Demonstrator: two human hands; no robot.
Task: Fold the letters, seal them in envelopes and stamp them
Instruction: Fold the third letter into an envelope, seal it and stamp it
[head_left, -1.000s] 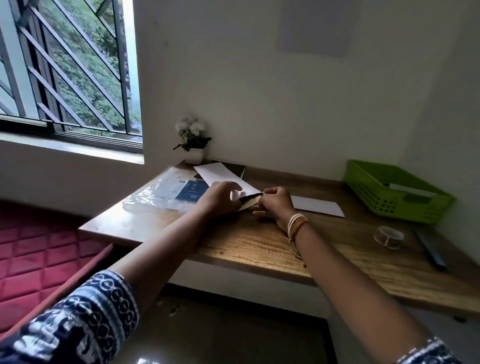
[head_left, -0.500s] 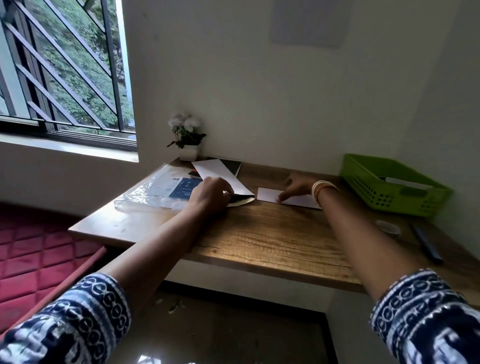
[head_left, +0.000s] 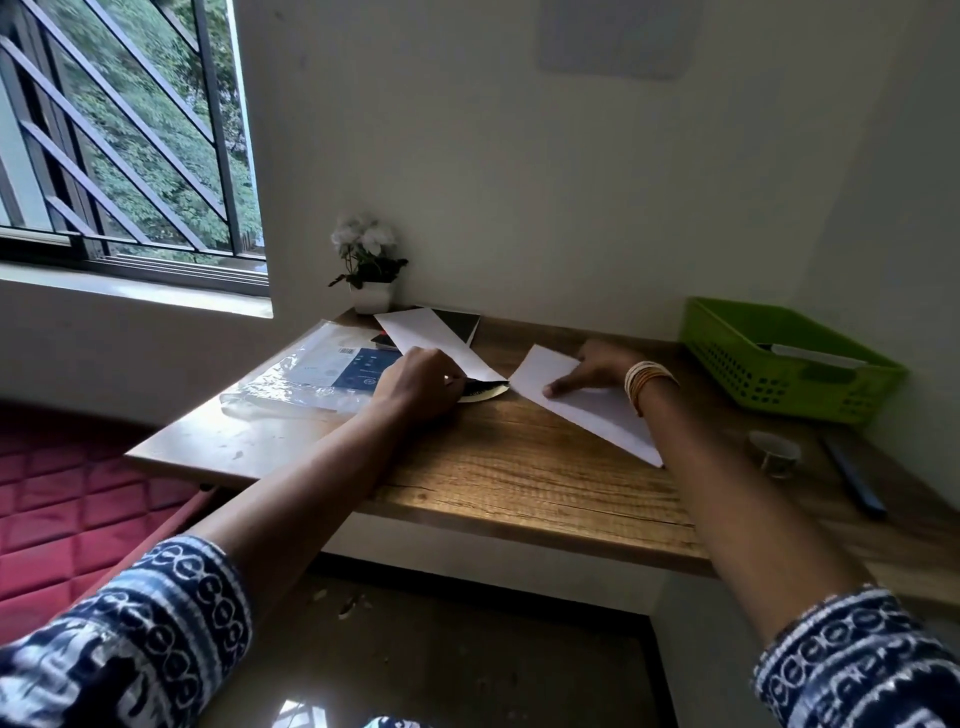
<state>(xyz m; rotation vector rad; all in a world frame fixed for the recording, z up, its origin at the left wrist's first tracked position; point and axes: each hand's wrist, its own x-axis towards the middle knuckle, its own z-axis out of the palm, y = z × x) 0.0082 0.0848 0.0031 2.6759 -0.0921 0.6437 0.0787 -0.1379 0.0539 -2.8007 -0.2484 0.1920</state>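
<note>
- The right hand (head_left: 597, 370) is lying on a white envelope (head_left: 582, 400) on the wooden desk (head_left: 519, 483), fingers fairly straight, pressing it flat.
- The left hand (head_left: 421, 384) is curling over a small dark-printed sheet (head_left: 485, 391), possibly stamps, beside another white paper (head_left: 431, 335).
- Something white is showing in the green basket (head_left: 779, 358), perhaps finished mail.
- Judging from this, stamping seems to be getting under way; at least one paper is waiting.
</note>
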